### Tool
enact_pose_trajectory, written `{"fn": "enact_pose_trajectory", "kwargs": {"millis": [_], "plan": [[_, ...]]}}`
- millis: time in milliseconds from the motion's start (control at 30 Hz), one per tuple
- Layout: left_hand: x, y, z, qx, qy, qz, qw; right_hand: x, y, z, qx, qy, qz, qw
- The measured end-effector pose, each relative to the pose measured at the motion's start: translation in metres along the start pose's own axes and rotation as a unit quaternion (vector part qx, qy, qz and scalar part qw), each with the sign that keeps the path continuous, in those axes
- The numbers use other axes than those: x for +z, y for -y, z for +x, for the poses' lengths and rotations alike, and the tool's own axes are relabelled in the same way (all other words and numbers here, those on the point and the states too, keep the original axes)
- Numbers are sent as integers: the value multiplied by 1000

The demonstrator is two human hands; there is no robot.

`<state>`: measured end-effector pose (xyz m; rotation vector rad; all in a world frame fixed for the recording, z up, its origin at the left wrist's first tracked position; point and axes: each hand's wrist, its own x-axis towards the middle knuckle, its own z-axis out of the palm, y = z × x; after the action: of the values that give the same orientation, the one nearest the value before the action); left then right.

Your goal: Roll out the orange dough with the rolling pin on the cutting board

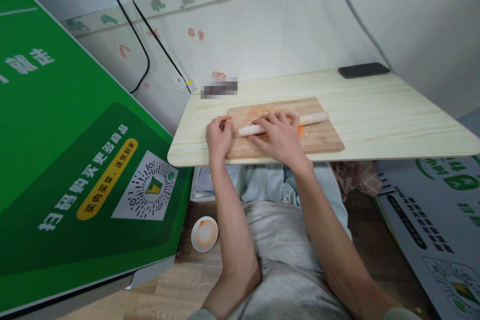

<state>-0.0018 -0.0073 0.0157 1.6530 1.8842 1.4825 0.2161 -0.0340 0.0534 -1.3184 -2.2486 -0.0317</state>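
Note:
A wooden cutting board [322, 142] lies on the pale table, dusted with white powder and orange smears. Across it rests a light wooden rolling pin [315, 118], slanting up to the right. My right hand [281, 135] is over the middle of the pin, fingers across the far side and thumb on the near side. Under that hand and the pin, a bit of a flat orange piece [300, 131] shows, perhaps dough; most of it is hidden. My left hand [219, 137] is at the board's left edge, fingers curled in; what they hold, if anything, I cannot make out.
Behind the board, a small blurred-out item [219, 88] lies on the table [393, 120]. A black phone [363, 70] sits at the back right by the wall. A white bowl [204, 234] stands below, left of my lap. Green panels flank the table.

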Motion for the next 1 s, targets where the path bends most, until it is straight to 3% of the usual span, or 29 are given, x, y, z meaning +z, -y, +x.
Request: {"fn": "enact_pose_trajectory", "kwargs": {"millis": [1000], "plan": [[-1, -4, -1, -11, 5, 7, 1000, -2, 1, 0, 2, 2, 6, 1000]]}}
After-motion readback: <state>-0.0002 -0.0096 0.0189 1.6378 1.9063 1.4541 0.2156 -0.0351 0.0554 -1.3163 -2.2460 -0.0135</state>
